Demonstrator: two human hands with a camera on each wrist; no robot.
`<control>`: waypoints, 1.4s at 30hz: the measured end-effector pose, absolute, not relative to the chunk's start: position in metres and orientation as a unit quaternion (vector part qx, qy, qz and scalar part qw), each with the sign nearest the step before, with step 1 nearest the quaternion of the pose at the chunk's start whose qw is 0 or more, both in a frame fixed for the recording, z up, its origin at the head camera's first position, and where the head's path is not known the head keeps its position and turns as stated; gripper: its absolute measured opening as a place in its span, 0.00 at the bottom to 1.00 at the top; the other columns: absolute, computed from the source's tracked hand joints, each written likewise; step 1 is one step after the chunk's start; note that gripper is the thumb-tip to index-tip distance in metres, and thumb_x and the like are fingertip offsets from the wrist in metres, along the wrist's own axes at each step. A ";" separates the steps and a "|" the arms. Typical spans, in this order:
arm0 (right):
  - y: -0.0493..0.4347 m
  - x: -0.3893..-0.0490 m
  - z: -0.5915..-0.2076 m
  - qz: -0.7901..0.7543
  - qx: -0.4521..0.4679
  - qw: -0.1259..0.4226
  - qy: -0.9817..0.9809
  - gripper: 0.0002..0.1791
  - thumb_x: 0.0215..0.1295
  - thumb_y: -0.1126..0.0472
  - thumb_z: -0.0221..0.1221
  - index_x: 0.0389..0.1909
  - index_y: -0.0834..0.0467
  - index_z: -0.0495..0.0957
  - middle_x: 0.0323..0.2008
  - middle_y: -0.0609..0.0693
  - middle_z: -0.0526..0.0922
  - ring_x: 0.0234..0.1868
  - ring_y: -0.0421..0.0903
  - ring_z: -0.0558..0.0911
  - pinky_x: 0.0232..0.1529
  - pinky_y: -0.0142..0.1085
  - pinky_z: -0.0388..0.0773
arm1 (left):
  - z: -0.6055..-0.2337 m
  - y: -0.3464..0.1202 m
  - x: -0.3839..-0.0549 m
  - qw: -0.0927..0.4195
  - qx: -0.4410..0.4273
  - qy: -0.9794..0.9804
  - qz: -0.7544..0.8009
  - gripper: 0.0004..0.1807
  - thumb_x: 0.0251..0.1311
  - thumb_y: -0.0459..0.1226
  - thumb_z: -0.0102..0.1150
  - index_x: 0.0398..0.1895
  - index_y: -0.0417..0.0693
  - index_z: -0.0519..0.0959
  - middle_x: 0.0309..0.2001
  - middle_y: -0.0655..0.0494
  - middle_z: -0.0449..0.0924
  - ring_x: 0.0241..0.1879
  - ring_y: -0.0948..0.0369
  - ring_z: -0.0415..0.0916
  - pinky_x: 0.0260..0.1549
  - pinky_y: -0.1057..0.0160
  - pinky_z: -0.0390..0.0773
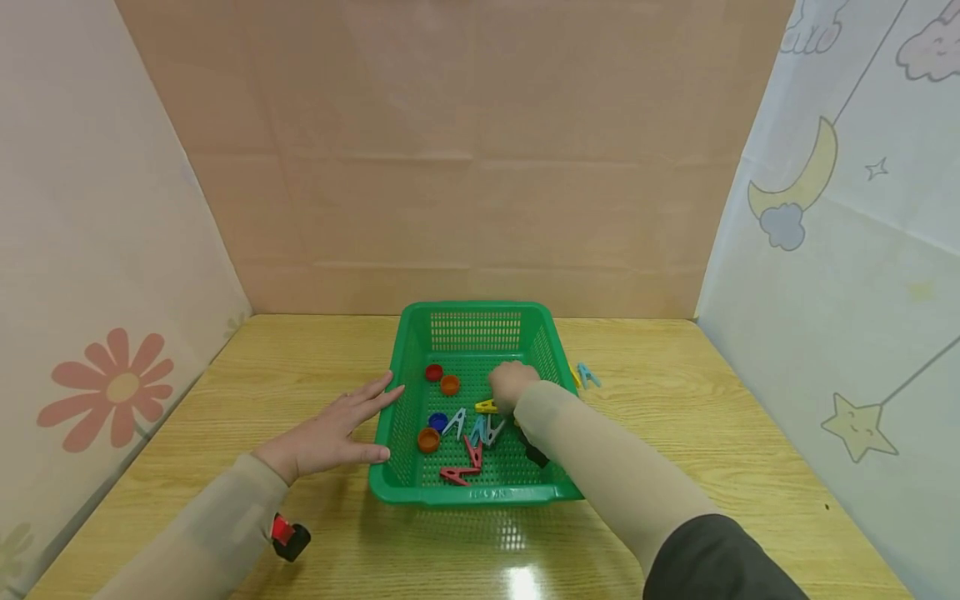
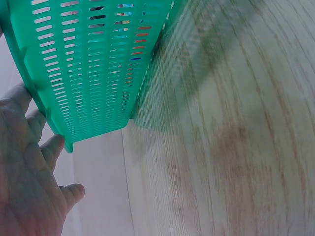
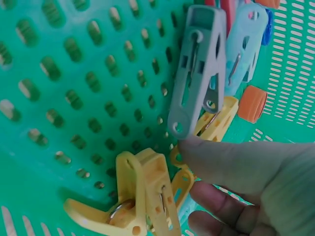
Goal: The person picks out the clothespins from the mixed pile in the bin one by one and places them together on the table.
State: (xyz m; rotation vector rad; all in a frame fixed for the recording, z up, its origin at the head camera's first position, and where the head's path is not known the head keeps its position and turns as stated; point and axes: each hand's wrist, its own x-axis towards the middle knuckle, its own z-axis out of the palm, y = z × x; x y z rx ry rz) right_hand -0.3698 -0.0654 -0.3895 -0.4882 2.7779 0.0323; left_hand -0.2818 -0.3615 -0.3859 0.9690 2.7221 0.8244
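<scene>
A green plastic basket stands on the table with several plastic clothespins and round caps inside. My right hand reaches in, fingers curled, and thumb and fingers pinch a yellow clothespin near its handle end. Close by in the right wrist view are another yellow clothespin, a grey clothespin and a light blue clothespin. Red clothespins lie toward the basket's near side. My left hand is spread with straight fingers at the basket's left rim.
Inside the basket's left half sit a red cap, orange caps and a blue cap. Right of the basket a blue clothespin and a yellow clothespin lie on the wooden table. Covered walls enclose the table's back and sides.
</scene>
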 end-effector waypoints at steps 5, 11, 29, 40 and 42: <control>-0.065 -0.367 -0.388 0.025 -0.171 0.159 0.972 0.04 0.60 0.66 0.64 0.30 0.53 0.81 0.38 0.51 0.79 0.40 0.49 0.73 0.37 0.41 0.72 | -0.386 -0.362 -0.282 0.068 0.322 0.903 0.276 0.46 0.59 0.55 0.61 0.77 0.60 0.51 0.77 0.52 0.39 0.74 0.42 0.37 0.60 0.26 0.44; -0.064 -0.364 -0.385 0.027 -0.187 0.150 0.970 0.10 0.62 0.68 0.61 0.23 0.52 0.76 0.30 0.49 0.76 0.32 0.45 0.70 0.29 0.38 0.68 | -0.385 -0.361 -0.282 0.070 0.321 0.904 0.275 0.46 0.59 0.55 0.61 0.77 0.60 0.50 0.77 0.52 0.39 0.74 0.41 0.37 0.60 0.27 0.44; -0.064 -0.376 -0.388 -0.173 -0.178 0.125 0.960 0.22 0.59 0.67 0.60 0.13 0.51 0.59 0.15 0.44 0.50 0.17 0.41 0.49 0.20 0.34 0.51 | -0.386 -0.361 -0.282 0.073 0.319 0.902 0.281 0.46 0.59 0.55 0.61 0.77 0.59 0.50 0.77 0.52 0.38 0.74 0.42 0.36 0.61 0.28 0.41; -0.065 -0.369 -0.375 -0.205 -0.180 0.117 0.955 0.09 0.62 0.59 0.64 0.38 0.60 0.81 0.36 0.50 0.81 0.26 0.41 0.73 0.32 0.37 0.76 | -0.388 -0.362 -0.282 0.072 0.317 0.903 0.281 0.46 0.59 0.55 0.61 0.77 0.59 0.51 0.77 0.52 0.38 0.74 0.42 0.37 0.60 0.26 0.43; -0.065 -0.371 -0.374 -0.206 -0.180 0.111 0.955 0.08 0.62 0.58 0.64 0.36 0.59 0.81 0.34 0.49 0.80 0.27 0.41 0.73 0.33 0.38 0.76 | -0.388 -0.362 -0.282 0.072 0.319 0.902 0.281 0.46 0.59 0.55 0.61 0.77 0.59 0.51 0.77 0.52 0.38 0.74 0.41 0.37 0.60 0.26 0.42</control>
